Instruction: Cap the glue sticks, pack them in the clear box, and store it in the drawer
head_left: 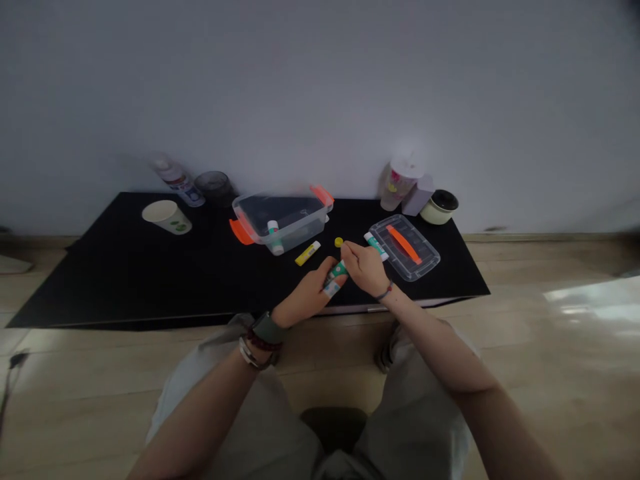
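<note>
My left hand point(311, 292) is closed around a green-and-white glue stick point(339, 269) held above the front of the black tabletop. The fingers of my right hand point(366, 267) are closed at the upper end of that same stick and hide it. Just beyond my right fingertips lies a small yellow cap point(339, 242). A yellow glue stick point(307, 253) with a white end rests left of it. Another green-and-white glue stick point(376, 246) lies behind my right hand, beside the clear lid. One more green-and-white glue stick point(275, 238) leans inside the clear plastic box.
The clear box point(300, 233) has orange latches. Its lid point(425, 266) with an orange handle lies at right. A paper cup point(167, 217), a spray bottle point(177, 181) and a dark cup point(215, 188) stand left. A plastic cup point(399, 187) and a cream pot point(439, 209) stand back right.
</note>
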